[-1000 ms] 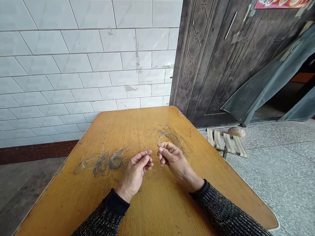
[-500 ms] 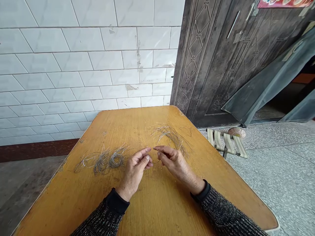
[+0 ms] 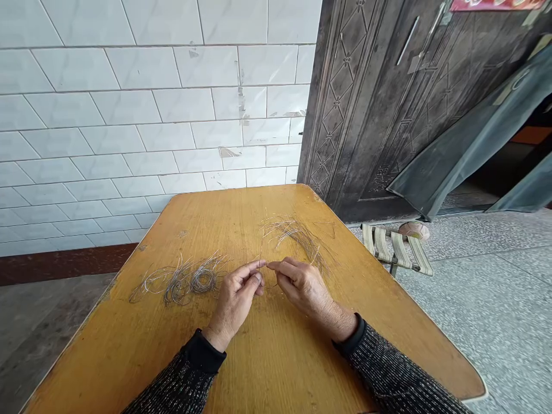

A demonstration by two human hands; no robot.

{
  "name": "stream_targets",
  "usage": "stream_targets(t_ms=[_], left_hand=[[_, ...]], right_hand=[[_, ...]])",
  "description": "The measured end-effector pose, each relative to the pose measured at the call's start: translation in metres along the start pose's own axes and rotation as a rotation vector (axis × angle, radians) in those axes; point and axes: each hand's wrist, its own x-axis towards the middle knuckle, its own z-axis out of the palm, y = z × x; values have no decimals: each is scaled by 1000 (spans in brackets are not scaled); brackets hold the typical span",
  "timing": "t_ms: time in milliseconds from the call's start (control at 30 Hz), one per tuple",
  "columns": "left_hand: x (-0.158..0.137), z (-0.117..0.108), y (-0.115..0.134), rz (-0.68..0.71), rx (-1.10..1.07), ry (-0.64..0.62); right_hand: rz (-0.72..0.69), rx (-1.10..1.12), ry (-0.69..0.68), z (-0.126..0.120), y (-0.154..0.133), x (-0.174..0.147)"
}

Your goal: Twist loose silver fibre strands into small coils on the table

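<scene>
A thin wire (image 3: 261, 244) sticks up from between my hands over the middle of the table. My left hand (image 3: 238, 290) pinches it between thumb and forefinger. Close on the right, my right hand (image 3: 304, 286) has its fingers bent, the forefinger pointing at the left fingertips; a curved bit of wire shows by its thumb. What the right fingers grip is mostly hidden. Coiled wire bundles (image 3: 203, 277) lie left of my left hand. Beyond my right hand is a loose spread of wires (image 3: 297, 233).
The wooden table (image 3: 276, 368) has rounded corners and meets a white tiled wall (image 3: 168, 103) at the back. A dark carved door (image 3: 379, 103) stands behind on the right. A folding stool (image 3: 397, 250) with striped straps is beside the table's right edge.
My right hand has rolled over so its back shows more, and its forefinger has come nearer the left fingertips. The upright wire has shifted slightly right. My left hand stays nearly still.
</scene>
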Motion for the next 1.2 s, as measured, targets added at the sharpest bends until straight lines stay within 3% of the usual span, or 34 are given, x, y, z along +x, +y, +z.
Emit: stream_targets(t_ms=[600,800,1200], left_hand=[[0,0,6,216,284,41],[0,0,10,203,253,34],[0,1,8,170,388,-32]], right_hand=[[-111,-325,-40,-2,-6,-4],[-74,-270,-28,1,-6,-4],[-64,-240,-38,3,-4,-5]])
